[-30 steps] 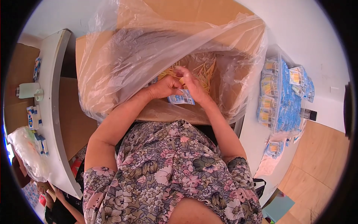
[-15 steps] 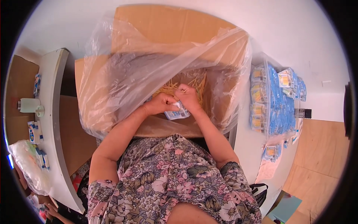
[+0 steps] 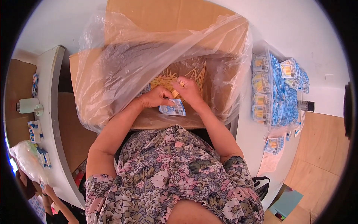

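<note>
My left hand (image 3: 154, 98) pinches the top edge of a small blue-and-white plastic packet (image 3: 173, 108), which hangs below the fingers. Close beside it, my right hand (image 3: 189, 92) is closed round a small bunch of thin yellow sticks (image 3: 175, 93); their lower ends point down at the packet's top. Whether any stick tip is inside the packet I cannot tell. Behind both hands, a loose heap of the same yellow sticks (image 3: 163, 80) lies in a cardboard box (image 3: 164, 15). A clear plastic liner (image 3: 123, 61) drapes over the box's sides and partly veils its left half.
To the right, a clear bag (image 3: 266, 89) stands on a white table, packed with filled blue packets; one packet (image 3: 275, 145) lies nearer me. On the left shelf are a pale bottle (image 3: 28, 105) and small boxes (image 3: 34, 131). Another person's arms (image 3: 56, 201) show at lower left.
Yellow sticks now show in my right hand, which has drawn slightly up from the packet. The packet has turned flatter toward view. At lower left, the other person's arms have shifted.
</note>
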`<state>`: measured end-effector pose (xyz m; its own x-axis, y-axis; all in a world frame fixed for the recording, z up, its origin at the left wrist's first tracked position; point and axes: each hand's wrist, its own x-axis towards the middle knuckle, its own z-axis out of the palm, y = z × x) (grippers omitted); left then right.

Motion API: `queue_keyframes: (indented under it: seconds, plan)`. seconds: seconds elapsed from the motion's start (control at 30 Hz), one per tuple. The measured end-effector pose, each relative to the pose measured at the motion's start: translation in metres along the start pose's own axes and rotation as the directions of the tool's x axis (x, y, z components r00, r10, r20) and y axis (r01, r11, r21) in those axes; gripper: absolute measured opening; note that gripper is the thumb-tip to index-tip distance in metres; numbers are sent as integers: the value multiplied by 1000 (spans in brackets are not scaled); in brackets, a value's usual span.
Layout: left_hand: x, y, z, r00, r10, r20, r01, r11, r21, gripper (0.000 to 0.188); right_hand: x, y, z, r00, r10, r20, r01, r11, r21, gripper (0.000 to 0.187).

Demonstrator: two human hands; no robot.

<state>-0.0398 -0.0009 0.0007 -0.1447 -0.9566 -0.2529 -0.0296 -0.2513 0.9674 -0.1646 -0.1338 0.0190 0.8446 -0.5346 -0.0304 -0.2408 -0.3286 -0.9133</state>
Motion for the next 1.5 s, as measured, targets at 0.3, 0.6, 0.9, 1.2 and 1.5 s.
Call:
queue_keyframes:
  seconds: [0.3, 0.6, 0.9, 1.2, 1.5]
  plan:
    - [-2, 7, -7, 947, -27, -321, -56, 967, -247, 14, -9, -50, -56, 983, 180, -21, -170, 957, 235, 19]
    - [-1, 12, -4, 905, 169, -390, -201, 979, -44, 14, -17, -51, -52, 916, 350, 194, -399, 754, 522, 18]
    - [-9, -45, -31, 842, -73, -535, 437, 673, 597, 19, -40, -31, -51, 969, 233, 78, -245, 908, 341, 20]
    - [-6, 15, -12, 775, 177, -606, 211, 832, 512, 14, -46, -28, -56, 993, 115, 21, -116, 992, 45, 25]
    - [-9, 54, 13, 879, 57, -474, -149, 976, -160, 16, -50, -80, -71, 953, 269, 138, -293, 710, 640, 21]
